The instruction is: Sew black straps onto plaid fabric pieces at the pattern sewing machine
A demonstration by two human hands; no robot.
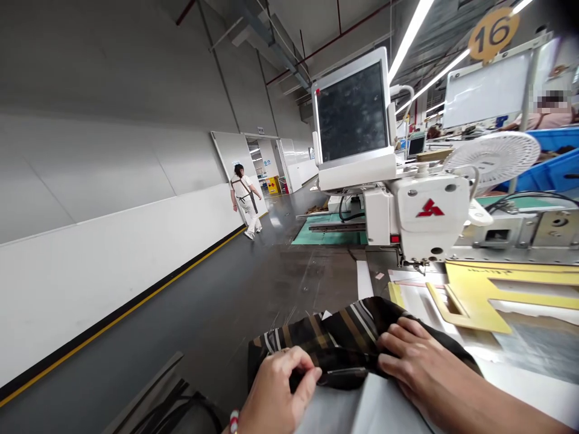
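A dark brown striped piece of fabric (pixel 337 337) lies bunched at the near edge of the work table. My left hand (pixel 278 386) is closed in a pinch on its lower left edge. My right hand (pixel 414 361) rests on the cloth's right side with fingers curled, gripping it. Under the cloth lies a pale grey sheet (pixel 362 410). Just beyond stands a white sewing machine head (pixel 429 223) with a red logo and its needle over the table.
A yellow template (pixel 479 295) lies to the right of the needle. A screen (pixel 353 114) tops the machine, with a small white fan (pixel 497 157) and blue bins (pixel 554 163) behind. A person (pixel 245 202) walks away down the grey aisle on the left.
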